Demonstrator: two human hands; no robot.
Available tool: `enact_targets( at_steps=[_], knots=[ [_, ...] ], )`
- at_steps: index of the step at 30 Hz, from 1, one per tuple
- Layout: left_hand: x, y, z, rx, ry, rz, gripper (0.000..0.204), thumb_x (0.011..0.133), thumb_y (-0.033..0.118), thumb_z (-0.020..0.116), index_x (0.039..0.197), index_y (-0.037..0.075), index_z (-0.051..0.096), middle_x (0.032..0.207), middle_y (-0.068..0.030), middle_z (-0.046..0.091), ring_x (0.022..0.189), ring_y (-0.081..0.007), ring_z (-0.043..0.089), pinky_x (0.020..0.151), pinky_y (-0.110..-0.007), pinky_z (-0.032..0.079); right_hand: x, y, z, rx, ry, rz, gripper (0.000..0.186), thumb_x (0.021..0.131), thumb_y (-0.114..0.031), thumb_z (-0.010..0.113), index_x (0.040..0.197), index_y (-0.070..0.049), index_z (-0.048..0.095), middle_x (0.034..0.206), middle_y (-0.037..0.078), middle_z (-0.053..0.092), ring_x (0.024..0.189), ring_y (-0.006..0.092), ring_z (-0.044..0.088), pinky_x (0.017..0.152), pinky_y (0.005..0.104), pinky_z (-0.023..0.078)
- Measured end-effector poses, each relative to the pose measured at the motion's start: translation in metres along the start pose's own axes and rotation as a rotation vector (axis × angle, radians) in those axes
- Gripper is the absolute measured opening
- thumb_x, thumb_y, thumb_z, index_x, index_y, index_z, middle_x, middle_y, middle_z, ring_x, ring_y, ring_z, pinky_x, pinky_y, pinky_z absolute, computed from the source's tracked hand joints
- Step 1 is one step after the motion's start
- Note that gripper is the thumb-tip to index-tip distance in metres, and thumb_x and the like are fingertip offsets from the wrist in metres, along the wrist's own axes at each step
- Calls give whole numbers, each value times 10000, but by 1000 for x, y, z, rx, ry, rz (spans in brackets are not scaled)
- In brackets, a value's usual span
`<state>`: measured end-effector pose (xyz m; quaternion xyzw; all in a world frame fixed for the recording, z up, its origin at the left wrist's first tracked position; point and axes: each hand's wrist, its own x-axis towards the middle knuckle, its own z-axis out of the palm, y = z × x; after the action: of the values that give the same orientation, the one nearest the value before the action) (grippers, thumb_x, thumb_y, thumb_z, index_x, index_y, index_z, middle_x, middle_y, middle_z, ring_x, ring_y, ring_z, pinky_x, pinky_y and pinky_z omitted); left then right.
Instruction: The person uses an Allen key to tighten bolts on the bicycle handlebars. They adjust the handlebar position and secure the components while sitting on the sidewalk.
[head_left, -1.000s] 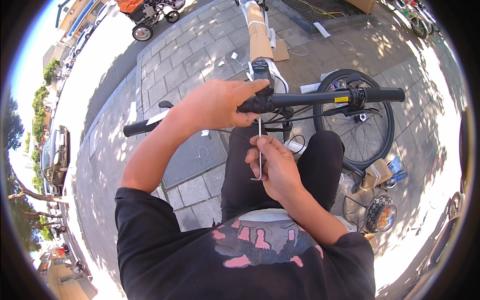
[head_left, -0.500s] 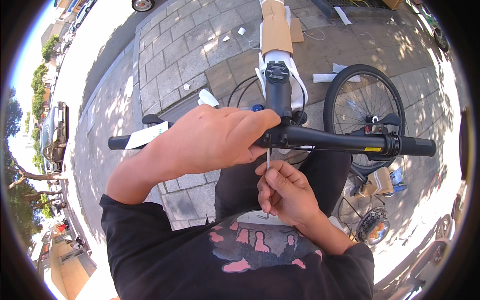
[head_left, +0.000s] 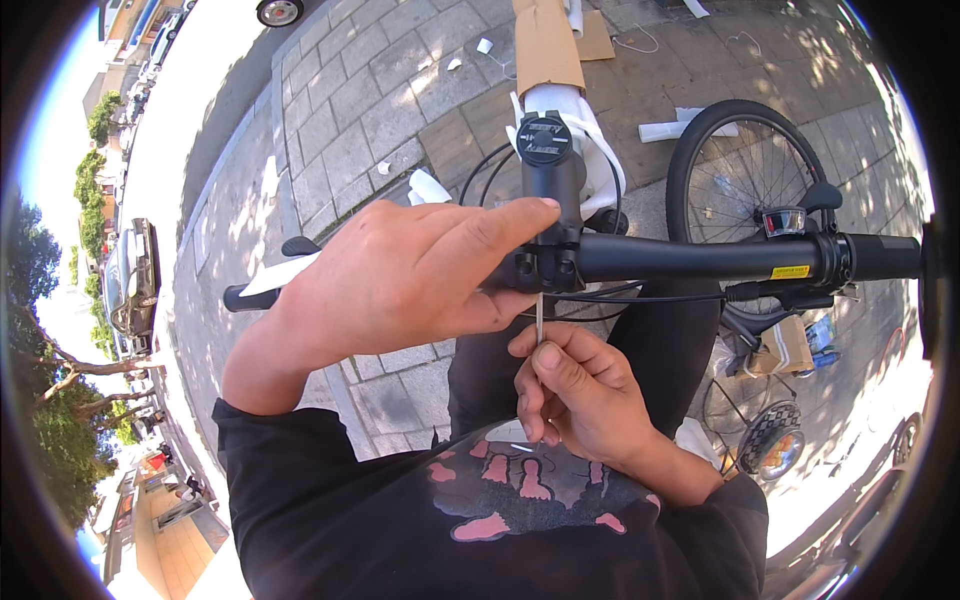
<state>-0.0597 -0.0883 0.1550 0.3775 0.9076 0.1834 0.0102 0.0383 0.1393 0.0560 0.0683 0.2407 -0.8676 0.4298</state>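
Note:
A black bicycle handlebar (head_left: 690,258) crosses in front of me, clamped to a black stem (head_left: 550,190) with a round top cap. My left hand (head_left: 400,265) closes over the bar just left of the clamp, its index finger stretched along the stem and its thumb below. The fingers on the bar's far side are hidden. Just below the clamp, my right hand (head_left: 585,395) pinches a thin metal hex key (head_left: 540,318). The key's upper end meets the underside of the clamp, close to my left thumb; most of its lower part is behind my fingers.
A loose wheel (head_left: 745,175) lies on the paving at the right, behind the bar. Cardboard (head_left: 548,50) wraps the frame ahead. Black cables (head_left: 640,298) hang under the bar. A small cardboard box (head_left: 785,347) and a knobby tyre (head_left: 768,440) sit at lower right.
The bar's right end now appears higher and farther right, and the whole view has shifted slightly. Both hands keep their places at the clamp, with the hex key still in my right hand.

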Motion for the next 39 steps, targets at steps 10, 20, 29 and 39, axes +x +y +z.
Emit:
enact_targets(
  at_steps=[10, 20, 29, 39],
  knots=[
    [7, -2, -3, -24, -71, -52, 694, 762, 221, 954, 1400, 114, 702, 926, -93, 779, 738, -299, 757, 623, -381, 582, 1, 0, 1, 185, 25, -25, 171, 1144, -225, 620, 1117, -61, 584, 843, 99, 678, 671, 196, 726, 478, 290, 494],
    [9, -6, -3, -27, -72, -5, 693, 806, 256, 922, 1437, 111, 672, 954, -103, 771, 767, -311, 753, 659, -395, 586, 3, -9, 3, -10, 160, -51, 202, 1119, -210, 661, 983, -85, 579, 832, 86, 694, 623, 170, 709, 438, 259, 469],
    [4, -2, -5, -91, -102, -149, 567, 847, 302, 919, 1287, 85, 635, 725, -75, 651, 616, -294, 656, 575, -399, 487, 7, -8, 4, 6, 146, -76, 180, 1125, -205, 650, 994, -95, 594, 820, 80, 698, 598, 172, 709, 409, 251, 461],
    [4, -3, -4, -54, -58, -70, 426, 867, 341, 908, 855, 75, 575, 782, -78, 554, 686, -315, 606, 599, -437, 463, 9, -8, 5, 18, 136, -98, 188, 1110, -219, 682, 1007, -84, 603, 828, 78, 708, 596, 169, 704, 434, 253, 476]
  ],
)
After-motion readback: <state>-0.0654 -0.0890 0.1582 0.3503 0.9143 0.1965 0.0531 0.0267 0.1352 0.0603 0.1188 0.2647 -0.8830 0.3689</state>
